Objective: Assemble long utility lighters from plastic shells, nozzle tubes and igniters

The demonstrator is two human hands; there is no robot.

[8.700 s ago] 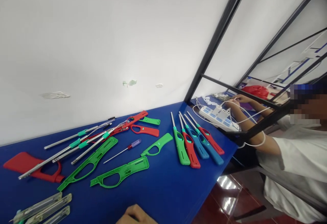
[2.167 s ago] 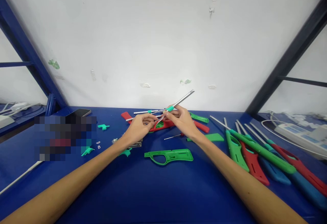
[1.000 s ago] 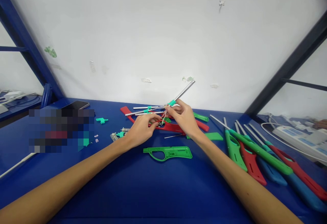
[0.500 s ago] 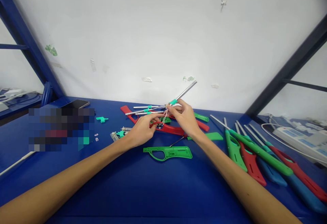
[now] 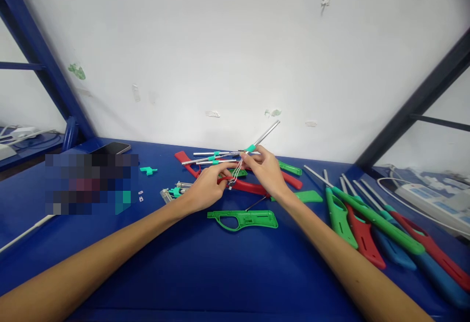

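My right hand (image 5: 267, 168) is closed in a pinch on a metal lighter tube (image 5: 267, 132) with a teal collar, the tube slanting up and to the right. Thin white wires (image 5: 238, 168) hang from its lower end toward my left hand (image 5: 208, 185). That hand is closed on a red plastic lighter part, mostly hidden by the fingers. Under and behind both hands lie red lighter shells (image 5: 249, 186) and more metal tubes (image 5: 205, 160) with teal collars. A green half-shell (image 5: 244, 219) with a trigger opening lies in front, its inside facing up.
Several whole lighters in green (image 5: 341, 221), red and blue lie at the right. A teal trigger piece (image 5: 149, 171), small white bits (image 5: 141, 198) and clear-bodied parts (image 5: 167, 195) are at the left. A phone (image 5: 114, 148) and a white power strip (image 5: 422, 199) flank them.
The tube in my right hand has dipped slightly at its tip. Its white wires show more clearly, spread between the hands. The whole view has shifted a little.
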